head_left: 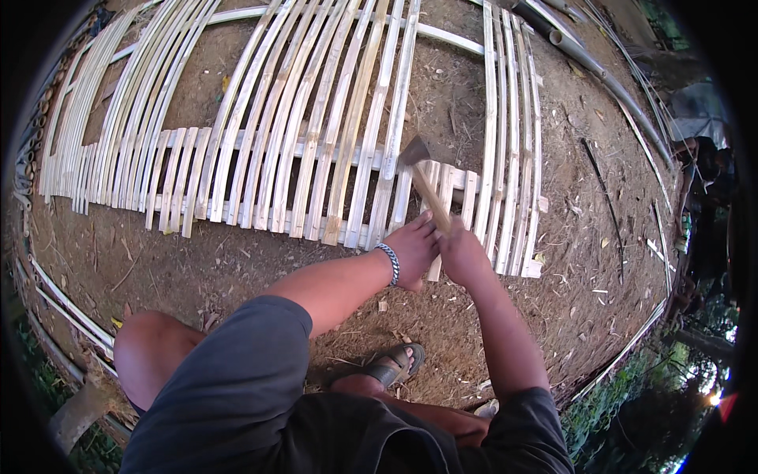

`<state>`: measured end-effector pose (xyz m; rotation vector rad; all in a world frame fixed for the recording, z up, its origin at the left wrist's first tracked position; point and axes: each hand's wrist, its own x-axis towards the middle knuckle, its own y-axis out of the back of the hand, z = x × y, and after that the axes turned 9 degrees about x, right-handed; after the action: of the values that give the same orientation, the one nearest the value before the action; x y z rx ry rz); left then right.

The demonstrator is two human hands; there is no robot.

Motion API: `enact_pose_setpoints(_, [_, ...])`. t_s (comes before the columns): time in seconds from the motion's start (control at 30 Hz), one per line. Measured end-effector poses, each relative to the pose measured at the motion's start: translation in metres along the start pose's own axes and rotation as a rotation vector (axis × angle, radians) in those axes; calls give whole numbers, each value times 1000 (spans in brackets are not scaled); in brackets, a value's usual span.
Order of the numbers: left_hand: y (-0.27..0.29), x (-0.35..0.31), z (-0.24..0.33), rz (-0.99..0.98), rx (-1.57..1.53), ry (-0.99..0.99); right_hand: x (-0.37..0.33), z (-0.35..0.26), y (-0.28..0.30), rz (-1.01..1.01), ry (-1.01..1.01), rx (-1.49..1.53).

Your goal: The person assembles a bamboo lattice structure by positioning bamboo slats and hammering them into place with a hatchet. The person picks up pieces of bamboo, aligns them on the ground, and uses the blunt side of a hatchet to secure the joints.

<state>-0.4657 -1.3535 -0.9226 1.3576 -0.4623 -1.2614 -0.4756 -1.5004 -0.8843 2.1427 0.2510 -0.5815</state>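
My right hand [466, 257] is wrapped round the wooden handle of a hatchet [429, 189]. Its dark, flared metal head lies over the slats, pointing away from me. Close beside it on the left, my left hand [414, 251] has its fingers bent and pressed together at the near end of a pale slat [433, 271]. What is under those fingertips is mostly hidden, and a nail there cannot be made out. The slats belong to a long panel of pale split-bamboo strips [335, 178] laid across crosswise strips on the ground.
Short slats [470, 189] sit between the longer ones near the right end of the panel. Thick bamboo poles [596, 67] lie at the far right. A thin dark rod [606, 205] rests on the dirt. My sandalled foot [399, 365] stands below my hands, amid scattered chips.
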Motion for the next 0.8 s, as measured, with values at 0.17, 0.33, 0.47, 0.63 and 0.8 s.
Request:
enact_pose_setpoints(0.17, [-20, -3, 0, 222, 32, 41, 0, -22, 13, -4, -41, 60])
enact_pose_setpoints(0.33, [-13, 0, 1, 212, 16, 19, -5, -1, 1, -74, -57, -161])
enact_pose_setpoints(0.47, [-8, 1, -2, 92, 11, 11, 5, -14, 8, -77, -60, -94])
enact_pose_setpoints(0.63, [-19, -3, -1, 291, 29, 38, -8, -8, 5, 37, -5, 49])
enact_pose_setpoints(0.8, [-5, -6, -1, 169, 16, 18, -6, -6, 2, 7, 5, -71])
